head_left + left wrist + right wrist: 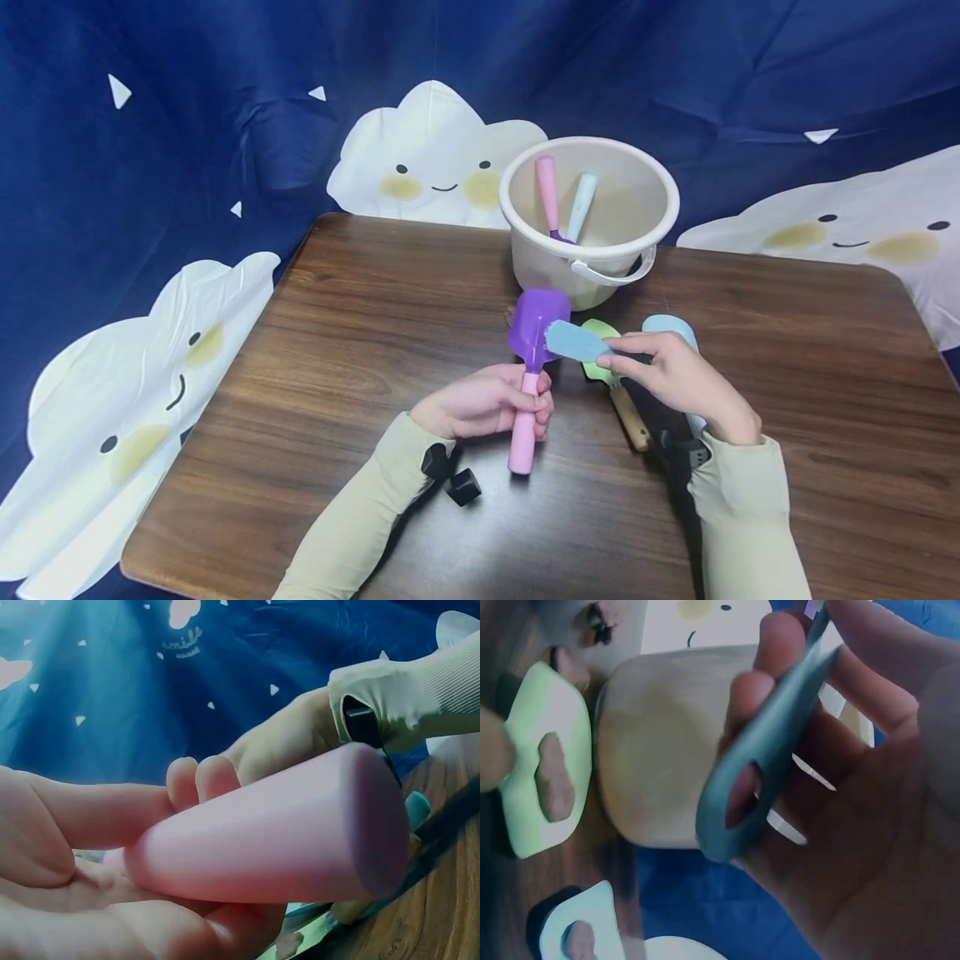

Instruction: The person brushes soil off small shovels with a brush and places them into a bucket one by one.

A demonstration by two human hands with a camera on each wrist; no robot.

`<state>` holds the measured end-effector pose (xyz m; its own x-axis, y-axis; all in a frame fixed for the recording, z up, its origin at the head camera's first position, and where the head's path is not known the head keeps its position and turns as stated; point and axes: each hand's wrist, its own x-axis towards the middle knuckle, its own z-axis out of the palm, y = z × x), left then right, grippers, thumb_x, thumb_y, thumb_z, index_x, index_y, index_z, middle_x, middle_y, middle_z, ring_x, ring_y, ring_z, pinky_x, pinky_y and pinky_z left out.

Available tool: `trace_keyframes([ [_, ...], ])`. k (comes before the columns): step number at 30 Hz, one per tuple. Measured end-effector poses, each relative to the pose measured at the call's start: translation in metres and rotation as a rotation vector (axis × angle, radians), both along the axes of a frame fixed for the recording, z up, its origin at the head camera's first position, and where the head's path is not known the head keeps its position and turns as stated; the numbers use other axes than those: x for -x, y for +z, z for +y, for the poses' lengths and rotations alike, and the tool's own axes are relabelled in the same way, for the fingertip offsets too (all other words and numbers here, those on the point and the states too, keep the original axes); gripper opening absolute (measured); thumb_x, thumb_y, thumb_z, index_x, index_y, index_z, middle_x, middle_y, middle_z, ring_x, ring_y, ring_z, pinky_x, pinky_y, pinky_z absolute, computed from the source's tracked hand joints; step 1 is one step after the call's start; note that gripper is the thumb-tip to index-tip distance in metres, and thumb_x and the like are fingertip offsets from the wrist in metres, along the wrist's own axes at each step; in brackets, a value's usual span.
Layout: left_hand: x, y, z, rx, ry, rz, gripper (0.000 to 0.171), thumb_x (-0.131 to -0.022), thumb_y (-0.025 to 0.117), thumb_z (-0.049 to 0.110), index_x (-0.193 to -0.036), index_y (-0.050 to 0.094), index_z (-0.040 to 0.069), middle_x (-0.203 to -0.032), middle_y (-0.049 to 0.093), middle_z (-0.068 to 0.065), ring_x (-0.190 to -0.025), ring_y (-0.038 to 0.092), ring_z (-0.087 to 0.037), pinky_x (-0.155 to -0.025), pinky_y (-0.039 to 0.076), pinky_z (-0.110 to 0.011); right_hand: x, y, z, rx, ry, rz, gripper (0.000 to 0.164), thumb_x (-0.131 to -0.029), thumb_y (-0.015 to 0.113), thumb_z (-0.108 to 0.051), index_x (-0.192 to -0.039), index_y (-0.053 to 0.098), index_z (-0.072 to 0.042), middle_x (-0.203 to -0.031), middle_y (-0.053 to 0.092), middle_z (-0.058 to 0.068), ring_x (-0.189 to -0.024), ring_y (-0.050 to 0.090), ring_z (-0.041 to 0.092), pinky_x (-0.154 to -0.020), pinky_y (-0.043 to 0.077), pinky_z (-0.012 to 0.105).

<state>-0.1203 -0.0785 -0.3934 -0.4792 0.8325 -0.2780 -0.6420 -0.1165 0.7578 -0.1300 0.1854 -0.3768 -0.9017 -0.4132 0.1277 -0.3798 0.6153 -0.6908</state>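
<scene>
My left hand (483,407) grips the pink handle (255,840) of a spatula with a purple, scoop-like head (537,315), held upright over the table. In my right hand (663,371) a light blue scraper (576,340) is pinched between thumb and fingers. Its ragged tip meets the right side of the purple head; whether it presses there I cannot tell. The scraper's end (724,825) has an oval hole. Below the right hand lie a green spatula (600,354) with a wooden handle and a light blue spatula (670,325), partly hidden. Brown lumps (555,776) sit in both heads.
A cream bucket (536,260) stands at the table's back edge, its handle hanging in front. Inside lean a pink-handled tool (548,192) and a light-blue-handled one (581,207). Behind the brown wooden table (375,308) hangs a blue cloth (637,67) with clouds.
</scene>
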Motion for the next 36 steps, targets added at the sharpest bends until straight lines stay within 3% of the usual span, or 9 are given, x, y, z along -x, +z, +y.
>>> trace_keyframes([
  [7, -0.003, -0.003, 0.003, 0.045, -0.053, 0.007, 0.021, -0.093, 0.036, -0.01, -0.091, 0.039, 0.011, -0.077, 0.053, -0.002, -0.07, 0.053, -0.016, -0.075, 0.05, -0.03, 0.006, -0.006, 0.011, -0.005, -0.053, -0.079, 0.025, -0.097, 0.059, -0.017, -0.116, 0.069, -0.005, -0.091, 0.071, 0.013, -0.068, 0.062, 0.0, -0.06, 0.049, 0.017],
  [9, -0.004, -0.004, 0.005, 0.071, -0.048, -0.003, 0.02, -0.093, 0.037, -0.01, -0.091, 0.039, 0.01, -0.077, 0.053, -0.003, -0.069, 0.053, -0.016, -0.074, 0.051, -0.029, 0.006, -0.007, 0.013, -0.026, -0.057, -0.059, 0.023, -0.098, 0.057, -0.018, -0.113, 0.071, -0.006, -0.084, 0.069, 0.011, -0.066, 0.058, 0.002, -0.055, 0.046, 0.021],
  [12, -0.005, -0.008, 0.007, 0.106, -0.029, -0.01, 0.02, -0.092, 0.038, -0.01, -0.091, 0.038, 0.01, -0.077, 0.053, -0.003, -0.069, 0.053, -0.016, -0.073, 0.052, -0.029, 0.006, -0.006, 0.011, -0.087, -0.088, -0.007, 0.023, -0.099, 0.055, -0.023, -0.094, 0.072, -0.008, -0.071, 0.061, 0.003, -0.061, 0.051, 0.005, -0.053, 0.041, 0.022],
  [16, -0.005, -0.011, 0.01, 0.144, -0.002, -0.001, 0.019, -0.092, 0.039, -0.009, -0.091, 0.038, 0.01, -0.077, 0.052, -0.004, -0.069, 0.053, -0.015, -0.072, 0.052, -0.027, 0.001, 0.003, 0.005, -0.174, -0.147, 0.116, 0.027, -0.099, 0.056, -0.028, -0.08, 0.068, -0.013, -0.062, 0.051, -0.003, -0.061, 0.044, 0.011, -0.054, 0.037, 0.025],
  [20, -0.004, -0.011, 0.012, 0.159, 0.022, 0.016, 0.018, -0.093, 0.04, -0.008, -0.092, 0.036, 0.01, -0.076, 0.052, -0.004, -0.067, 0.053, -0.014, -0.07, 0.052, -0.025, -0.009, 0.015, -0.005, -0.187, -0.084, 0.223, 0.016, -0.092, 0.067, -0.024, -0.1, 0.075, -0.014, -0.074, 0.067, -0.005, -0.065, 0.049, 0.01, -0.059, 0.044, 0.027],
  [26, -0.005, -0.01, 0.012, 0.175, 0.02, 0.014, 0.017, -0.094, 0.04, -0.007, -0.091, 0.037, 0.009, -0.077, 0.053, -0.003, -0.066, 0.053, -0.014, -0.07, 0.051, -0.025, -0.019, 0.022, -0.017, -0.173, 0.104, 0.268, 0.015, -0.084, 0.076, -0.023, -0.098, 0.076, -0.02, -0.078, 0.065, -0.014, -0.063, 0.045, 0.002, -0.058, 0.041, 0.02],
  [31, -0.005, -0.01, 0.014, 0.183, 0.005, 0.032, 0.017, -0.094, 0.041, -0.007, -0.091, 0.037, 0.009, -0.078, 0.053, -0.003, -0.069, 0.053, -0.014, -0.071, 0.05, -0.025, -0.015, 0.017, -0.017, -0.179, 0.094, 0.208, 0.008, -0.085, 0.074, -0.021, -0.093, 0.075, -0.022, -0.069, 0.057, -0.015, -0.06, 0.043, 0.001, -0.06, 0.037, 0.022],
  [36, -0.006, -0.011, 0.014, 0.199, -0.009, 0.051, 0.02, -0.092, 0.041, -0.009, -0.093, 0.036, 0.01, -0.078, 0.052, -0.003, -0.071, 0.052, -0.013, -0.069, 0.05, -0.025, -0.009, 0.017, -0.01, -0.192, -0.039, 0.049, 0.025, -0.091, 0.068, -0.027, -0.109, 0.074, -0.01, -0.061, 0.059, -0.008, -0.06, 0.044, 0.007, -0.058, 0.042, 0.023],
])
